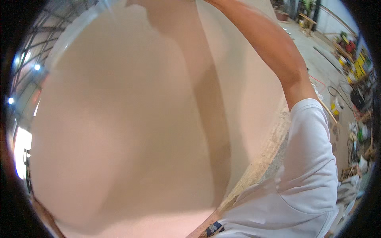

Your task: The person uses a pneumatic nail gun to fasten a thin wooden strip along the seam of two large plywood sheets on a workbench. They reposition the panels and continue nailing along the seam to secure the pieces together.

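Most of the view is taken up by a large beige panel (131, 119), located in front of and to the left of the white shirt (307, 158). The right arm (274, 47) is stretched across its upper right part; the right hand is cut off by the upper edge, so contact with the panel cannot be confirmed. The left hand is not seen. Finger state cannot be told for either hand. The panel is bordered at upper left by a whitish, translucent strip (75, 29) and at lower right by a rough wooden edge (264, 166).

Progress: the visible face is judged smooth and even, crossed by shadows only. No boundary between worked and unworked area can be made out, so the remainder cannot be estimated.
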Demonstrator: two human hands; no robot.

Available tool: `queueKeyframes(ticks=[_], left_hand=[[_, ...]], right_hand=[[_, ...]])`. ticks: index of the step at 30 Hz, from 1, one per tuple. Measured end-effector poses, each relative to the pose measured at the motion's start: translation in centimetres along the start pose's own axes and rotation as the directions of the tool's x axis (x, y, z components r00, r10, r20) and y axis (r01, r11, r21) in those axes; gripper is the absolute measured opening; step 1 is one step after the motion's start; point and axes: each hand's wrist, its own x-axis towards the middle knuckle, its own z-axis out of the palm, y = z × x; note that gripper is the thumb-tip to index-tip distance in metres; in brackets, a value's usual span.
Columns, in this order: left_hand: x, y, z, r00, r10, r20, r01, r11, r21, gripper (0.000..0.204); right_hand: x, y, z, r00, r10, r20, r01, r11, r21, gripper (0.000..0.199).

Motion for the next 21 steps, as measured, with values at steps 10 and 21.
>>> queueKeyframes(ticks=[10,21], left_hand=[[1.1,7.1,37.0,0.935,0.058,0.35,-0.06,0.998,-0.003,0.056],[-15.9,8.3,71.9,0.723,-0.105,0.683,0.179,0.983,-0.039,0.046]], right_hand=[[-2.9,4.2,36.1,0.866,0.158,0.474,-0.183,0.983,0.007,0.057],[-26.8,6.8,67.1,0.658,0.107,0.745,-0.234,0.97,0.068,0.067]])
